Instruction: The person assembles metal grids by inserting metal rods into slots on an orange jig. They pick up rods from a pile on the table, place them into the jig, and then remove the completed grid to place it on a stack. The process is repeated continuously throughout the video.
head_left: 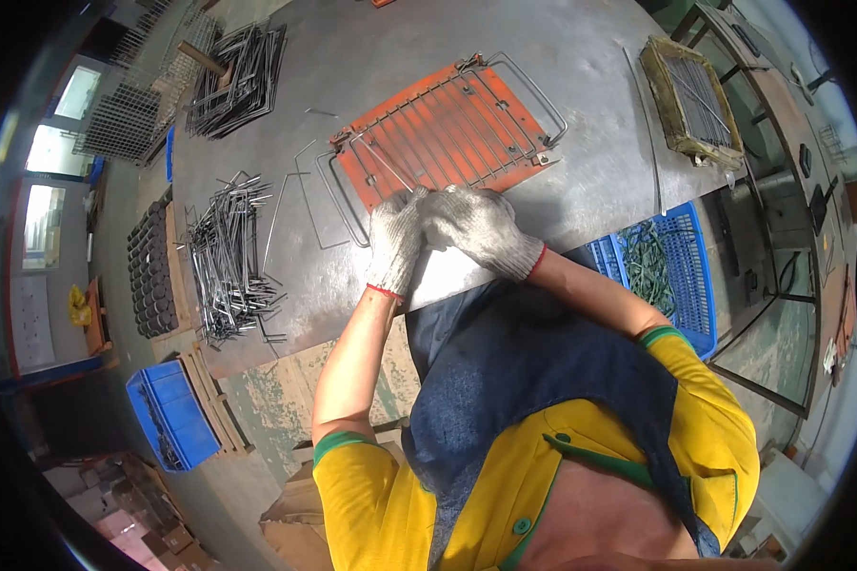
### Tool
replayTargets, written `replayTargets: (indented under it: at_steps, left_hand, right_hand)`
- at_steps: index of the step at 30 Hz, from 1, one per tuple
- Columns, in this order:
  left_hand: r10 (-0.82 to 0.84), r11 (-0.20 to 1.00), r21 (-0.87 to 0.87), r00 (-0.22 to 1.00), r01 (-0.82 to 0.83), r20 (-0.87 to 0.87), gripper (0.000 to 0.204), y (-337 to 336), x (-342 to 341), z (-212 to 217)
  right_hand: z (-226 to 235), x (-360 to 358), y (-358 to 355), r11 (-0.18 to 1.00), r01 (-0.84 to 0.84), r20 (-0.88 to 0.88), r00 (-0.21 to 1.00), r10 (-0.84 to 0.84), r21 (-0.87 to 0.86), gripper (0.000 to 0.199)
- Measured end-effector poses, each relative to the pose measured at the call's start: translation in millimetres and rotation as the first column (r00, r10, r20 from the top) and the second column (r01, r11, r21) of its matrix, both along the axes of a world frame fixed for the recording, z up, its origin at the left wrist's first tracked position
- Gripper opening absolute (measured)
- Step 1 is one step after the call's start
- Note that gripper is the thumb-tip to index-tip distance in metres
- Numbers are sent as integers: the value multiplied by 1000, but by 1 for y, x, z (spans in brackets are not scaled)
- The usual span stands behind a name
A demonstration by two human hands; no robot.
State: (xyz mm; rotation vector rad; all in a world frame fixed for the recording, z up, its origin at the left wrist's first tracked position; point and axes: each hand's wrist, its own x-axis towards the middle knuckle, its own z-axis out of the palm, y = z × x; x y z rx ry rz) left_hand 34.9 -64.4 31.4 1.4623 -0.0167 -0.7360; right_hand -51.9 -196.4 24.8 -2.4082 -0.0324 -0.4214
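Both my hands wear white knitted gloves with red cuffs and meet at the near edge of an orange plate (428,124). Steel wire rods lie across the plate in a grid, and bent wire handles (554,112) stick out at its two ends. My left hand (397,233) is closed, its fingertips at the near end of a thin metal rod (383,159) that slants over the plate's left part. My right hand (481,228) is closed right beside it, touching the left fingers. Whatever lies between the right fingers is hidden.
Bent wire pieces (229,257) lie heaped on the metal table (590,190) at left. Behind them are stacked wire frames (238,81). A yellowish box of rods (692,103) sits at the right edge. Blue crates (687,276) (171,416) stand below table level on both sides.
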Motion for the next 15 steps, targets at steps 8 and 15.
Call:
replayTargets:
  at_steps: [8, 15]
  left_hand:
    - [24, 991, -134, 991, -6, 131, 25, 13, 26, -41]
    - [56, 985, -153, 990, -76, -133, 27, 0, 9, 0]
  right_hand:
    - [26, 15, 13, 997, 0, -123, 992, 10, 76, 36]
    - [-15, 29, -7, 991, -53, 366, 926, 95, -123, 23]
